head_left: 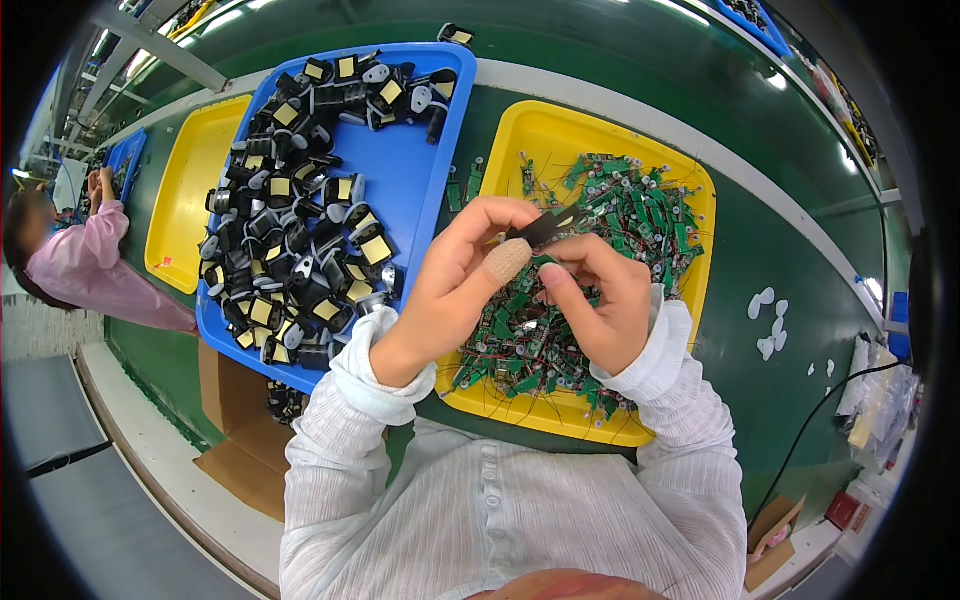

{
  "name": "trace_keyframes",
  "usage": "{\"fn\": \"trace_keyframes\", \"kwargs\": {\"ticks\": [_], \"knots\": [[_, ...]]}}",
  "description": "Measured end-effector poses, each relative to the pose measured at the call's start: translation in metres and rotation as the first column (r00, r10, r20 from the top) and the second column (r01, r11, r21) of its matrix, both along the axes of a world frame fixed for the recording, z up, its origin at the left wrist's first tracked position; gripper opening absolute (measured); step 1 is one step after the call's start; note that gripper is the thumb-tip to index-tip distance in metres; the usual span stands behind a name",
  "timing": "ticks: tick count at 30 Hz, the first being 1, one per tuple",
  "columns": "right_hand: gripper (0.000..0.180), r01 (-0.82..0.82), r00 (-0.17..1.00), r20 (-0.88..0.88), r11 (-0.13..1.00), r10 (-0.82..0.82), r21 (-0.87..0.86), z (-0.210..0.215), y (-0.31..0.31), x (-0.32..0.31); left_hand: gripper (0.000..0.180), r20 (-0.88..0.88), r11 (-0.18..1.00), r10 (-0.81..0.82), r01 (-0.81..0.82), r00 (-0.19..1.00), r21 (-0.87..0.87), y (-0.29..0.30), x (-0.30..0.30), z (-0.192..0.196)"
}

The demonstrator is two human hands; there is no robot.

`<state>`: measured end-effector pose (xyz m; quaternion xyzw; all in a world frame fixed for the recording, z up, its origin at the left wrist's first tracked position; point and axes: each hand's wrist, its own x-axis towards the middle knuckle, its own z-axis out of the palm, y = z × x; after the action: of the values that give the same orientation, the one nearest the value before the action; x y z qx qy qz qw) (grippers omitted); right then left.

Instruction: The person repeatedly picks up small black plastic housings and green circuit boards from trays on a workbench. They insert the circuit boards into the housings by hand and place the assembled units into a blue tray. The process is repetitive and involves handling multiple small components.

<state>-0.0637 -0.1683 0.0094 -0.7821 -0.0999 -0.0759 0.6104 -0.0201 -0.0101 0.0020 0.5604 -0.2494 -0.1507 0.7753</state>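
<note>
My left hand, with a tan wrap on its thumb, is closed on a black plastic part above the yellow tray. Close beside it, my right hand pinches thumb and fingers at the lower side of that part. A bit of green shows at the right fingertips, perhaps a small circuit board; the fingers mostly hide it. Beneath both hands, the yellow tray carries a heap of green circuit boards with thin wires. To the left, a blue tray holds many black housings with pale yellow pads and grey pieces.
Farther left lies another yellow tray, near a person in pink. White flat pieces are scattered on the green table at right. A black cable curves there. A cardboard box stands below the blue tray.
</note>
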Motion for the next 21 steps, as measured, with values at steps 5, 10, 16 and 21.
{"fn": "trace_keyframes", "kwargs": {"ticks": [5, 10, 16, 21], "knots": [[0.014, -0.078, 0.981, -0.165, 0.985, 0.103, 0.152, 0.001, 0.0, 0.0, 0.015, 0.169, 0.992, 0.106, -0.115, 0.98, 0.049, -0.001, -0.002, 0.0], [0.024, -0.111, 0.836, -0.374, 0.791, 0.402, 0.602, -0.004, -0.006, 0.007, 0.016, 0.174, 0.984, 0.14, -0.156, 0.975, 0.082, -0.001, -0.005, 0.001], [0.021, -0.106, 0.827, -0.373, 0.768, 0.42, 0.631, -0.003, -0.008, 0.009, 0.024, 0.273, 0.967, 0.098, -0.156, 0.957, 0.199, 0.003, 0.005, -0.001], [0.016, -0.123, 0.873, -0.311, 0.788, 0.375, 0.603, -0.009, -0.012, 0.01, 0.032, 0.364, 0.959, 0.149, -0.224, 0.919, 0.174, 0.002, 0.006, 0.005]]}}
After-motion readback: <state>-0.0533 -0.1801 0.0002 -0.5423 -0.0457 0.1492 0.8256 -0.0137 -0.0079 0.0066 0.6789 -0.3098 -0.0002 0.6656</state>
